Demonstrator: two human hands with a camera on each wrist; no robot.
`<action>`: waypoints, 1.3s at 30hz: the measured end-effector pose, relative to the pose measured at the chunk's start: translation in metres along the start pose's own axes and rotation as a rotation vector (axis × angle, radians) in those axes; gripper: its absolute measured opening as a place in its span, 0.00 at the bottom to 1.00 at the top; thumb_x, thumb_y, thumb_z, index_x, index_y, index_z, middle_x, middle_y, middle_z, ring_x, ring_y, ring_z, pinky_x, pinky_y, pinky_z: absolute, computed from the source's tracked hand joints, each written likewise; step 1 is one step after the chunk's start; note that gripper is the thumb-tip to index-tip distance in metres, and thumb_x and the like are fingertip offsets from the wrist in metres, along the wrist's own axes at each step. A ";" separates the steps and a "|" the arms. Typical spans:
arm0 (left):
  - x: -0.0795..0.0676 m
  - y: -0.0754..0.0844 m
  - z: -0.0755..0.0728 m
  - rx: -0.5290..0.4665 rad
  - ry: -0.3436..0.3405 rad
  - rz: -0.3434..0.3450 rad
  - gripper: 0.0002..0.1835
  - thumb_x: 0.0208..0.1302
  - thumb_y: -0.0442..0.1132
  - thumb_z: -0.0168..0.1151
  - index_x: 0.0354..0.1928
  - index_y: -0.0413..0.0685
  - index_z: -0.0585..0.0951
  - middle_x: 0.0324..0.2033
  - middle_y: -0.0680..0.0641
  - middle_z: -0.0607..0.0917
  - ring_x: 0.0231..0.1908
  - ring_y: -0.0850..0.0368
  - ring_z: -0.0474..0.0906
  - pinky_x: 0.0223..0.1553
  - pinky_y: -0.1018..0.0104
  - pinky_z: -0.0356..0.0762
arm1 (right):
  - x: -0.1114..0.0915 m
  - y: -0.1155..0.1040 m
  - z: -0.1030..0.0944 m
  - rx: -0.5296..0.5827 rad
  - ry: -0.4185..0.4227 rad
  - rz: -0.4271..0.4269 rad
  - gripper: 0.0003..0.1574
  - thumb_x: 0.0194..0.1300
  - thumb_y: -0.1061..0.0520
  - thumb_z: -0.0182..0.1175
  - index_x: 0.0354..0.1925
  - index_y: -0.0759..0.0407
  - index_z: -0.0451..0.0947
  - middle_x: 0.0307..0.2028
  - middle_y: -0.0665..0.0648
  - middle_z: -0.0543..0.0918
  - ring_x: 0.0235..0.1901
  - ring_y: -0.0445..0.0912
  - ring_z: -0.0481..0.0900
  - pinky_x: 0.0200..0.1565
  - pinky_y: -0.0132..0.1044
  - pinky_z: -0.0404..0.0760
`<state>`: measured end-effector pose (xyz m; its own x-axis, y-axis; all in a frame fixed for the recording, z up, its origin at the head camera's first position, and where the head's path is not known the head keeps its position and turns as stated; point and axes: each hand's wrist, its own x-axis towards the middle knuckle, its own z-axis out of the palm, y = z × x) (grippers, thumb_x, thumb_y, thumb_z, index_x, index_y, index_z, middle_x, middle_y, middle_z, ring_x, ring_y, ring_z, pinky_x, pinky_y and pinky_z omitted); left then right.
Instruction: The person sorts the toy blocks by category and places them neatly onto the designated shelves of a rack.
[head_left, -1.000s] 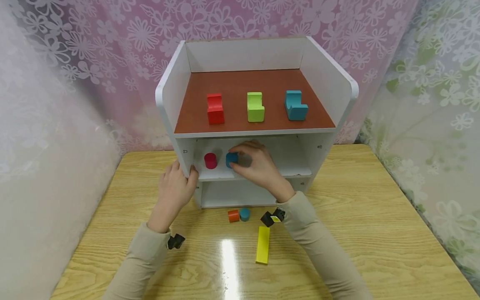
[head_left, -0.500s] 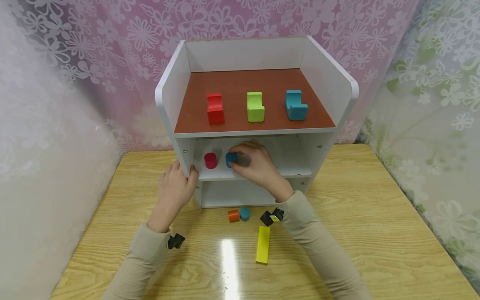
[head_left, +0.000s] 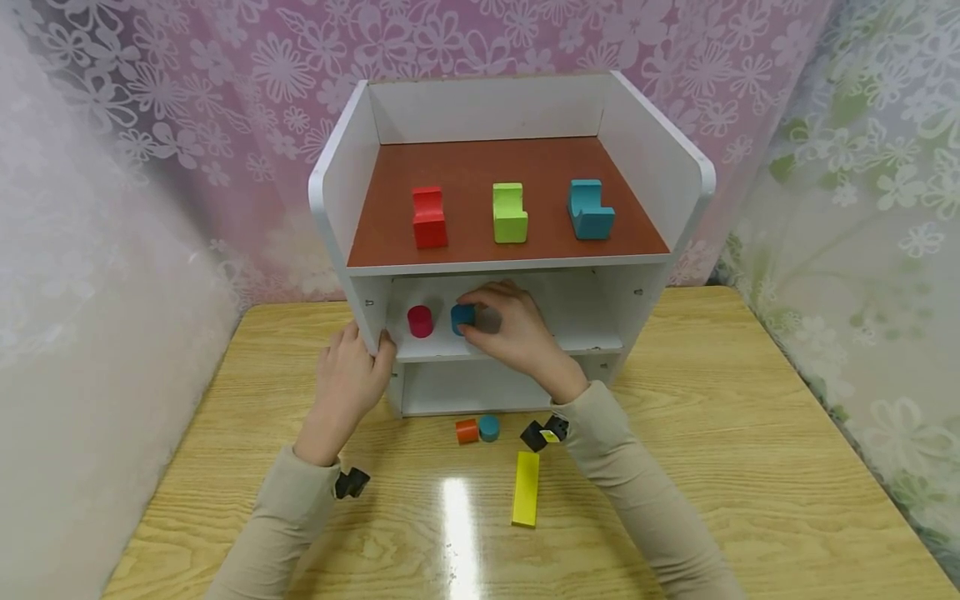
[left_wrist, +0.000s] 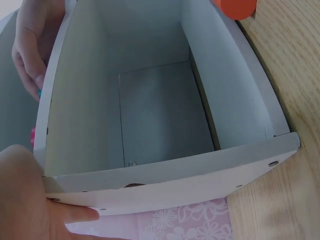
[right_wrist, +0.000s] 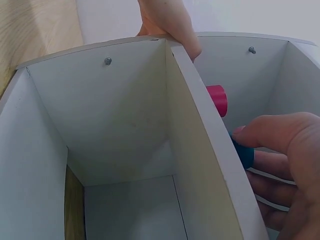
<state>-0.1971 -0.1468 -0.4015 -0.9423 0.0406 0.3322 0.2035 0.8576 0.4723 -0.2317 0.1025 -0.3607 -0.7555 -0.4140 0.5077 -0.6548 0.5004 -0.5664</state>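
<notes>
My right hand [head_left: 513,327] pinches a blue cylinder block [head_left: 462,319] between thumb and fingers on the middle shelf of a white shelf unit [head_left: 510,265]. In the right wrist view the thumb lies on the near side of the blue block [right_wrist: 243,151]. Just left of it, apart, stands a crimson cylinder block [head_left: 421,322]. My left hand [head_left: 351,372] grips the unit's left side panel, thumb over the front edge and fingers along the outside. In the left wrist view the left hand's fingers [left_wrist: 75,215] lie against the panel's outer face.
On the red-brown top stand a red [head_left: 430,217], a lime green [head_left: 510,214] and a teal [head_left: 591,210] notched block. On the wooden table [head_left: 720,467] lie an orange cylinder [head_left: 467,431], a teal cylinder [head_left: 489,428] and a yellow bar [head_left: 526,489]. A floral curtain [head_left: 480,37] hangs behind.
</notes>
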 end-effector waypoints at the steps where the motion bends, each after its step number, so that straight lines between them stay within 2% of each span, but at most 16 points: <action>1: 0.000 0.000 0.000 0.001 0.003 0.001 0.28 0.74 0.51 0.38 0.64 0.40 0.73 0.55 0.37 0.78 0.55 0.32 0.73 0.50 0.35 0.69 | 0.000 0.000 0.000 -0.002 0.001 0.000 0.18 0.59 0.56 0.70 0.49 0.59 0.84 0.46 0.54 0.84 0.45 0.48 0.78 0.52 0.45 0.73; 6: 0.000 0.000 0.000 0.007 0.013 0.006 0.28 0.74 0.51 0.39 0.63 0.41 0.74 0.54 0.37 0.79 0.54 0.32 0.74 0.48 0.36 0.70 | -0.002 -0.002 -0.002 0.003 0.032 -0.039 0.18 0.59 0.57 0.70 0.49 0.61 0.83 0.47 0.55 0.83 0.47 0.49 0.77 0.52 0.46 0.73; 12: 0.000 0.000 0.000 0.001 0.005 0.005 0.28 0.74 0.51 0.38 0.63 0.41 0.73 0.53 0.37 0.79 0.53 0.32 0.74 0.47 0.36 0.70 | -0.007 -0.004 -0.003 0.022 0.104 -0.137 0.16 0.59 0.59 0.70 0.46 0.63 0.84 0.45 0.56 0.83 0.48 0.50 0.76 0.52 0.46 0.74; 18: 0.000 0.000 0.001 -0.002 0.006 0.007 0.28 0.74 0.51 0.37 0.63 0.40 0.74 0.53 0.37 0.79 0.53 0.33 0.74 0.47 0.36 0.70 | -0.015 -0.006 -0.005 0.034 0.193 -0.237 0.13 0.57 0.62 0.71 0.43 0.63 0.85 0.42 0.56 0.84 0.45 0.50 0.78 0.50 0.45 0.75; 22: 0.001 0.000 0.001 0.001 0.015 0.010 0.28 0.73 0.51 0.37 0.62 0.40 0.74 0.52 0.37 0.79 0.52 0.33 0.75 0.46 0.36 0.70 | -0.022 -0.010 -0.007 0.044 0.222 -0.294 0.11 0.57 0.63 0.71 0.40 0.63 0.86 0.39 0.55 0.84 0.42 0.49 0.79 0.49 0.44 0.75; 31: 0.000 0.000 0.001 -0.003 0.020 0.019 0.27 0.73 0.51 0.38 0.61 0.41 0.74 0.51 0.38 0.80 0.53 0.33 0.74 0.45 0.37 0.71 | -0.044 -0.014 -0.009 0.133 0.190 -0.359 0.09 0.56 0.69 0.69 0.38 0.63 0.85 0.36 0.56 0.85 0.37 0.46 0.80 0.42 0.39 0.79; 39: 0.000 -0.001 0.000 0.001 0.007 0.010 0.27 0.74 0.51 0.39 0.62 0.40 0.74 0.51 0.37 0.79 0.53 0.33 0.74 0.46 0.37 0.70 | -0.069 -0.012 -0.005 0.197 0.139 -0.402 0.08 0.60 0.67 0.66 0.39 0.60 0.85 0.35 0.52 0.85 0.33 0.47 0.79 0.40 0.35 0.78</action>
<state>-0.1974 -0.1471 -0.4023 -0.9384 0.0460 0.3425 0.2128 0.8579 0.4678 -0.1719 0.1291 -0.3853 -0.4399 -0.4335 0.7865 -0.8966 0.1618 -0.4122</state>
